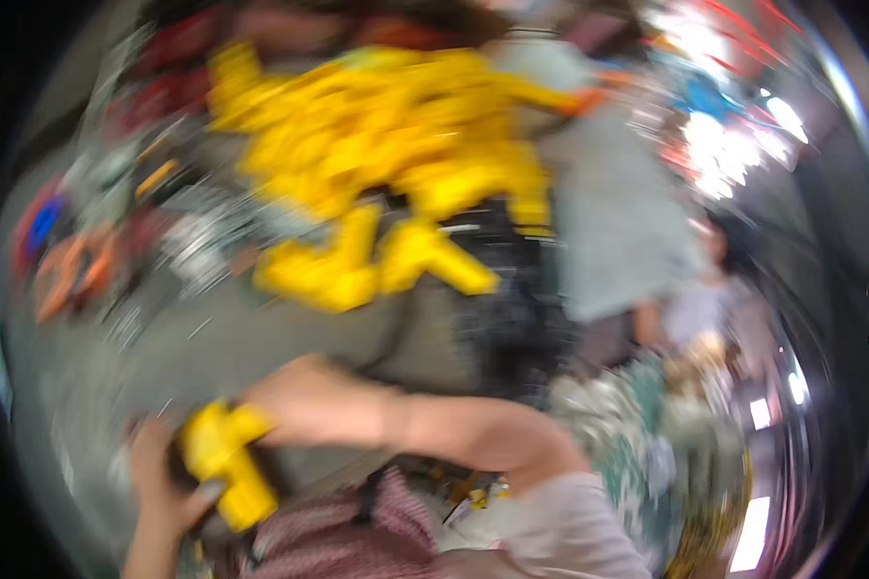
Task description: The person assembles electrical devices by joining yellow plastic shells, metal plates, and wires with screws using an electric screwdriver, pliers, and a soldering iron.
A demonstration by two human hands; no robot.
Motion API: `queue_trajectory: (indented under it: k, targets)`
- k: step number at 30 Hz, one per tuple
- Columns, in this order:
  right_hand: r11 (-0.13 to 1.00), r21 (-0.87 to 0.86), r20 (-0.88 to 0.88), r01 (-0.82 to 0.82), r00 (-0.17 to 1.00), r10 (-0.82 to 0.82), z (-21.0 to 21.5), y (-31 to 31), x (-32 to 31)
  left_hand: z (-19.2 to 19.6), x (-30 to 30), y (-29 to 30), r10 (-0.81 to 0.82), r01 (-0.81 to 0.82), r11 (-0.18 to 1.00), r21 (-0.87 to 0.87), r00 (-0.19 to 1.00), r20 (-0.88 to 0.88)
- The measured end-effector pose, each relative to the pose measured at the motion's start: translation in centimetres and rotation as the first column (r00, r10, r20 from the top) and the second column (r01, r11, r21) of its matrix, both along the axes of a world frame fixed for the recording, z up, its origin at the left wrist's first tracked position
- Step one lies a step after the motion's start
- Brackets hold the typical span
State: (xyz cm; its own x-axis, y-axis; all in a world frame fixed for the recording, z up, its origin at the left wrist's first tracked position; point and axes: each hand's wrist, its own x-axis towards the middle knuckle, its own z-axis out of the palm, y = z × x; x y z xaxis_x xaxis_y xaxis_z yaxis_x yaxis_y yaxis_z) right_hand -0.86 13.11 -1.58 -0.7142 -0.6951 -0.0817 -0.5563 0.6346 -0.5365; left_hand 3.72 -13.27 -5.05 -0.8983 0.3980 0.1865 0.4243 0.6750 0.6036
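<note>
We note heavy motion blur across the head view; fine detail is lost.

Left hand (pixel 159 473): comes in from the lower edge at lower left, fingers curled around the left side of a yellow plastic part (pixel 224 461). We read this as a hold, though the blur hides the exact finger placement.

Right hand (pixel 294 396): the forearm crosses from lower right toward the left, and the hand meets the upper right end of the same yellow part. We cannot tell whether its fingers are pinching the part or only pressed against it.

Key relation: the yellow part lies between the two hands, low and left in the view, its long axis running from upper left down to lower right. The left hand is beneath and beside it, the right hand above it.

Outward: a grey work surface (pixel 261 338) carries a large heap of similar yellow parts (pixel 386 145), well apart from the hands, up-centre. Dark and orange items sit at far left, too blurred to name.
</note>
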Motion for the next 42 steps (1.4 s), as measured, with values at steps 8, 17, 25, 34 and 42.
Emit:
queue_trajectory:
  k: [8, 17, 25, 34, 42]
  targets:
    - [0.999, 0.047, -0.244, 0.028, 0.97, -0.016, -4.8, -1.1, -1.5, 4.2, -2.4, 4.3, -0.241, 0.192, 0.943, -0.27, 0.957, -0.163]
    - [0.987, -0.004, 0.067, -0.162, 0.985, 0.162, -2.4, 1.0, -3.6, 7.5, -1.4, 9.4, -0.19, 0.191, 0.921, -0.338, 0.981, 0.036]
    - [0.995, 0.019, -0.71, -0.102, 0.7, 0.085, -6.5, -3.7, -10.1, 8.7, -2.9, 8.9, -0.174, 0.176, 0.907, -0.382, 0.984, 0.042]
    - [0.992, -0.09, -0.812, 0.085, 0.571, -0.122, -4.7, -2.8, -9.4, 2.2, -13.0, 4.8, -0.123, 0.0, 0.922, -0.388, 0.948, -0.294]
    - [0.992, -0.119, -0.449, 0.039, 0.889, -0.089, -2.5, -1.9, -9.7, 2.5, -13.7, 4.7, -0.128, 0.098, 0.978, -0.183, 0.979, -0.157]
